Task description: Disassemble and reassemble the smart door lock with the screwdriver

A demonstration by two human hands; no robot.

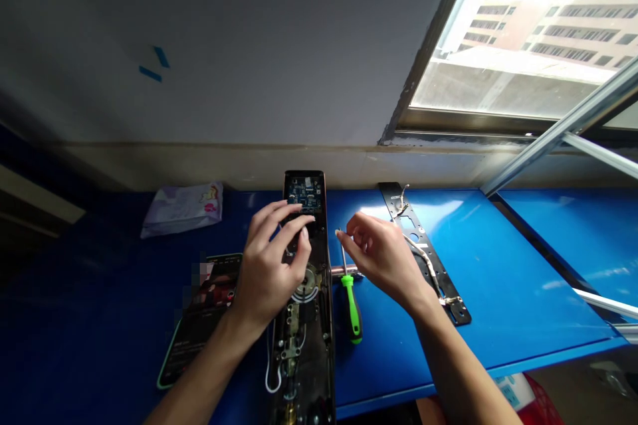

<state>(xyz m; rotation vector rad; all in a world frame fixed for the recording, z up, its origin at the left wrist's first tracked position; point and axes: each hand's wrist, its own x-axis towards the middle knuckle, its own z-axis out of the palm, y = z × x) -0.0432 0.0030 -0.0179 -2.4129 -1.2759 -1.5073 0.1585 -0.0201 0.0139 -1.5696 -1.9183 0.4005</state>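
A long black housing [308, 372], opened up like an electronic door lock, lies lengthwise in front of me. Inside are a green-blue circuit board [305, 190], a round metal part and brass-coloured mechanisms. My left hand [276, 252] hovers over its upper half with fingers apart, holding nothing; whether the fingertips touch the housing I cannot tell. Just right of it, my right hand [376, 249] is closed in a pinch, and anything between thumb and finger is too small to make out. Below the pinch lies a screwdriver [353, 312] with a green and black handle, its shaft pointing away from me.
A black metal plate [428, 259] with a taped cable lies to the right. On the left are a phone [187, 345] with a lit screen and a light packet [184, 207]. The blue table [389, 358] meets the wall; a metal frame [553, 136] stands right.
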